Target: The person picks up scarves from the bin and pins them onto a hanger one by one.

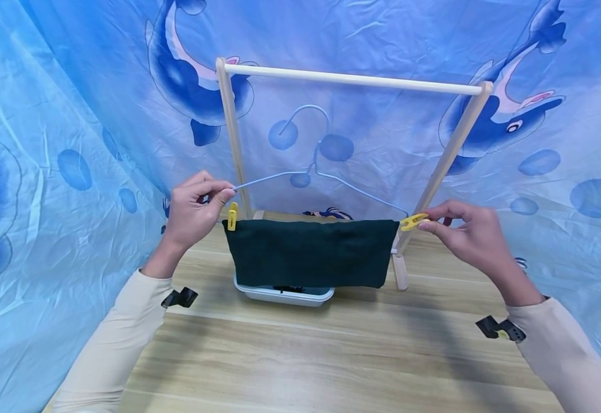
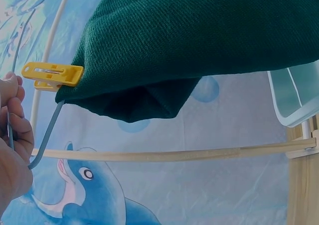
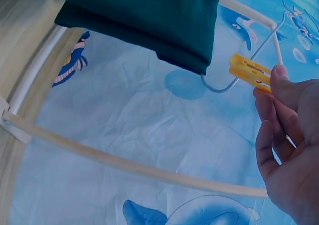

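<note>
A dark green cloth (image 1: 311, 252) hangs folded over the lower bar of a light blue wire hanger (image 1: 352, 186). My left hand (image 1: 197, 209) pinches the hanger's left corner. Just beside those fingers, a yellow clothespin (image 2: 62, 75) clips the cloth's left end to the wire. Between thumb and fingers, my right hand (image 1: 468, 232) pinches a second yellow clothespin (image 3: 250, 73) by its handle end. In the right wrist view this clothespin is next to the hanger's right bend, apart from the cloth's corner. The hanger's hook points up, not on any bar.
Behind the hanger stands a wooden rack with a white top rod (image 1: 352, 79). A pale blue basin (image 1: 285, 295) holding something dark sits on the wood-grain table (image 1: 290, 361), partly hidden under the cloth. A blue dolphin-print curtain (image 1: 383, 34) surrounds the back and sides.
</note>
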`<state>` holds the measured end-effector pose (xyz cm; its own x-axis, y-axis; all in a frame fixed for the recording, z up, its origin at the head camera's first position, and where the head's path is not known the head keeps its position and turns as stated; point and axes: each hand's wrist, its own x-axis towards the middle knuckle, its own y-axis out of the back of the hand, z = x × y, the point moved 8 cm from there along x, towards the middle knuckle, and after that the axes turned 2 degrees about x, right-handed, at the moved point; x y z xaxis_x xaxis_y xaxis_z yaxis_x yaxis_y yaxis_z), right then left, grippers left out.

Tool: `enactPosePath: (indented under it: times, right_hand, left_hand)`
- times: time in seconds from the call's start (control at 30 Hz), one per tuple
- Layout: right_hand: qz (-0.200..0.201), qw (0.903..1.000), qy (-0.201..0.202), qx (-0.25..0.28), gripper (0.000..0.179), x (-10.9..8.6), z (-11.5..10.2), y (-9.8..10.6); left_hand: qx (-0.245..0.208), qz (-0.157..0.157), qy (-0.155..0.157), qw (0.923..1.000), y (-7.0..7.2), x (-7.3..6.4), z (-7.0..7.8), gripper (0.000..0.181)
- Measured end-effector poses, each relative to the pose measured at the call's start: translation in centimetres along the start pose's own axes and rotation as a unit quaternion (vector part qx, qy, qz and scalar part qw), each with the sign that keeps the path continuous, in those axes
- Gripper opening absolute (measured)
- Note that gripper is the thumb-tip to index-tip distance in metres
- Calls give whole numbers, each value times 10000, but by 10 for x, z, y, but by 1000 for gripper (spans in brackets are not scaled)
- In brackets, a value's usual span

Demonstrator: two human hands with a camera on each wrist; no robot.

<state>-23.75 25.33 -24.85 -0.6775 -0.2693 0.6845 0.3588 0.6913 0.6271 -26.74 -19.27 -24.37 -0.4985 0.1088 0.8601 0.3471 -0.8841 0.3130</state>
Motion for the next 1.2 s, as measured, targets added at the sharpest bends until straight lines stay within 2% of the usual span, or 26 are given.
enactPosePath:
  times: [0.13, 0.43, 0.6, 0.73, 0.83, 1.0, 1.2]
  right_hand:
    - [109, 9997, 197, -1, 20, 5, -3, -5]
    - [429, 9944, 957, 145, 24, 11, -11, -15]
    - [368, 9907, 1286, -235, 23, 14, -15, -22]
    - [195, 9830, 1681, -710, 20, 14, -22, -30]
    - [98, 9784, 1878, -858, 18, 15, -25, -34]
    - [-1, 9749, 1996, -987, 17, 16, -30, -40]
    - [-82, 9792, 1802, -926, 18, 16, -28, -45]
  left_hand:
    - [-3, -28, -13, 10000, 0, 0, 1, 8]
    - [-46, -49, -125, 9999, 0, 0, 2, 9]
    - [-66, -70, -113, 9999, 0, 0, 1, 10]
    - [-38, -113, -140, 9998, 0, -1, 3, 10]
    - [-25, -170, -219, 9996, -1, -1, 6, 10]
    - [-101, -210, -279, 9993, -2, -1, 8, 9]
    - [-58, -273, -411, 9988, -4, -1, 8, 5]
